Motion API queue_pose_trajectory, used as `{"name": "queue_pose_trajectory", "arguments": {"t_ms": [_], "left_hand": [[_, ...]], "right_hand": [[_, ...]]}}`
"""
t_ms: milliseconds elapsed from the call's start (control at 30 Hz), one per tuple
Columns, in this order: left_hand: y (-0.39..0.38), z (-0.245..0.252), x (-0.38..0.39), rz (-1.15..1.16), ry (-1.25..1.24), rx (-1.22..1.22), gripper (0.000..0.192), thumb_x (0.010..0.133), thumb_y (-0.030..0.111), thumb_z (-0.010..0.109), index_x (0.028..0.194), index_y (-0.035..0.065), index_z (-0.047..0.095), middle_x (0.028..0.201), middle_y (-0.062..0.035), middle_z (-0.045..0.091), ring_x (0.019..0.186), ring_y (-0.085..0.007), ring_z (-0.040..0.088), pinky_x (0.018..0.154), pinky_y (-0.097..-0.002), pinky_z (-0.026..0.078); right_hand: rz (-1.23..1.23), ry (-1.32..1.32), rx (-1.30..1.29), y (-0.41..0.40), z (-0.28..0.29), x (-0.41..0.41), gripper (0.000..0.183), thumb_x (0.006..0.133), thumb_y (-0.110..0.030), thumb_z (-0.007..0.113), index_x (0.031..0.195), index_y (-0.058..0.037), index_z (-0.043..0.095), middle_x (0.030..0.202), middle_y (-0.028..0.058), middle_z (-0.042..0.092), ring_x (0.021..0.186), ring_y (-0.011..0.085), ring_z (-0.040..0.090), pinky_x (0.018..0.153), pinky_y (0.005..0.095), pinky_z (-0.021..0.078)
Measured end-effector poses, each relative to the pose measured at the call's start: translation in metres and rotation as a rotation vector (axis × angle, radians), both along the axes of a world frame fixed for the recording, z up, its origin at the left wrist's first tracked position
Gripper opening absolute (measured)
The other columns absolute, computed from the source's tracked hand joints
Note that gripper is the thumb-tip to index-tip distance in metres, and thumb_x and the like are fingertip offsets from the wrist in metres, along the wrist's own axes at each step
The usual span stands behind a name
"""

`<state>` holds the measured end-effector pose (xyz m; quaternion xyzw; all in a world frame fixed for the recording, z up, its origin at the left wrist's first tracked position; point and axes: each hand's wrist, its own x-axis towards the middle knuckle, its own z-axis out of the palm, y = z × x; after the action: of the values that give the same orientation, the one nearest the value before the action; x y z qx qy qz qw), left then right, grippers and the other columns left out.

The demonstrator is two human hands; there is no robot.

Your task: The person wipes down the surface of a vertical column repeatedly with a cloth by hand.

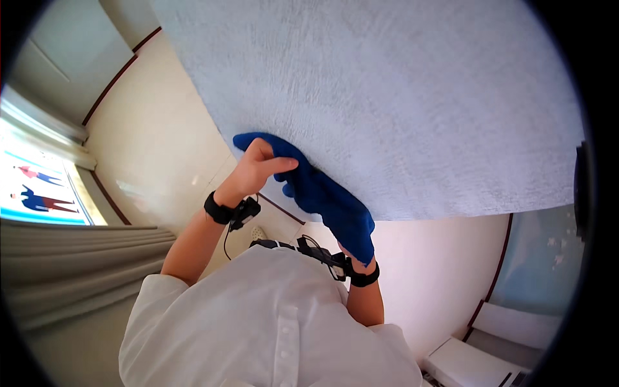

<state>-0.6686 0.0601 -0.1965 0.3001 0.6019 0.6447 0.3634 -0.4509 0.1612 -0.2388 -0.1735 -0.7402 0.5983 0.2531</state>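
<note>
A blue cloth (333,198) stretches diagonally along the near edge of a broad, pale grey textured surface (367,96). My left hand (261,167) grips its upper left end, thumb laid on top and fingers curled into the fabric. Part of the cloth rests on the surface, and its lower right end hangs past the edge. That end drapes over my right hand (344,250), leaving only a little skin near the wrist visible. The right fingers are hidden, so their grip does not show.
Black straps with small devices and cables circle my left wrist (220,209) and right wrist (365,276). Grey curtains (82,271) hang at left beside a bright window (43,184). A white box-like object (469,363) stands lower right. Pale floor (154,121) surrounds the surface.
</note>
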Motion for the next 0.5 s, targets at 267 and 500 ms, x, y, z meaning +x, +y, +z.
{"name": "queue_pose_trajectory", "arguments": {"t_ms": [267, 500], "left_hand": [[0.009, 0.013, 0.005, -0.168, 0.011, 0.015, 0.051, 0.081, 0.012, 0.073, 0.047, 0.0053, 0.037, 0.051, 0.0085, 0.033, 0.052, -0.0021, 0.028, 0.045, -0.0275, 0.019], [-0.004, -0.023, -0.009, -0.218, 0.037, 0.03, 0.038, 0.086, 0.017, 0.071, 0.062, 0.0074, 0.043, 0.063, 0.0071, 0.041, 0.061, -0.003, 0.036, 0.051, -0.0248, 0.028]], "right_hand": [[0.023, 0.141, -0.286, -0.002, 0.041, -0.006, 0.036, 0.088, 0.0, 0.056, 0.122, 0.0091, 0.057, 0.114, 0.014, 0.066, 0.1, 0.0167, 0.061, 0.09, 0.027, 0.0468], [0.003, 0.05, -0.302, 0.01, 0.074, 0.027, 0.042, 0.088, -0.002, 0.056, 0.128, 0.0104, 0.051, 0.121, 0.0155, 0.061, 0.105, 0.0197, 0.06, 0.091, 0.0301, 0.049]]}}
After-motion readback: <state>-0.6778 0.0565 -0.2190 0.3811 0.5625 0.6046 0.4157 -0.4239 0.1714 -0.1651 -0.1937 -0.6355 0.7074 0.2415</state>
